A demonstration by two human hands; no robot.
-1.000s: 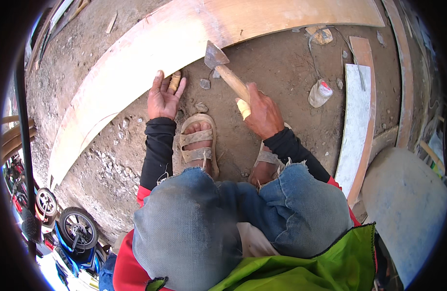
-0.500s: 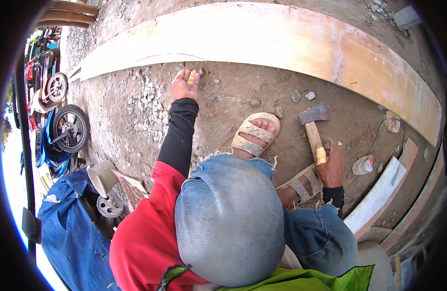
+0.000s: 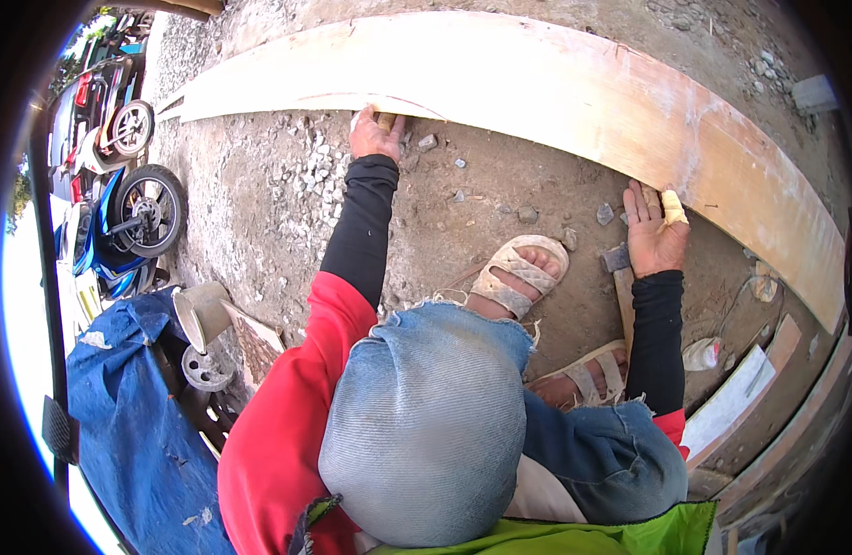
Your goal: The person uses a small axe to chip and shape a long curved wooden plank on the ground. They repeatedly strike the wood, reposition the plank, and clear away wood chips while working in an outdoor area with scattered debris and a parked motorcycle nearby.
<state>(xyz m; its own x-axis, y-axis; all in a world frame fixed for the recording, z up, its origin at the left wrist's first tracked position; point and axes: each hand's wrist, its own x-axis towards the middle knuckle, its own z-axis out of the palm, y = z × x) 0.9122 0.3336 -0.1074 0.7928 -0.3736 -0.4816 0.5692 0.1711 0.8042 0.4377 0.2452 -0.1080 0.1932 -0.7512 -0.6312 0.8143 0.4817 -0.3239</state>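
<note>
A long, pale wooden board (image 3: 537,102) lies across the far side of the ground, its near edge toward me. My left hand (image 3: 377,139) is at that edge, left of the middle, its fingertips hidden under the wood. Farther right along the same edge is my right hand (image 3: 657,242), palm up and fingers stretched out, the tips meeting or just under the board. Yellow wrapping covers one of its fingers. A hammer (image 3: 617,258) with a wooden handle lies on the ground by my right wrist, partly covered by my forearm.
My sandalled feet (image 3: 518,276) stand between the hands and my knees. Loose stones (image 3: 324,180) lie to the left. Narrow planks (image 3: 736,398) rest at the right. A blue tarp (image 3: 130,398), a bucket (image 3: 204,310) and a parked motorcycle (image 3: 139,217) are at the left.
My right hand has let go of the hammer, now on the ground, and has reached forward to the board's edge. The left hand has closed in on the edge, its fingers slipping under.
</note>
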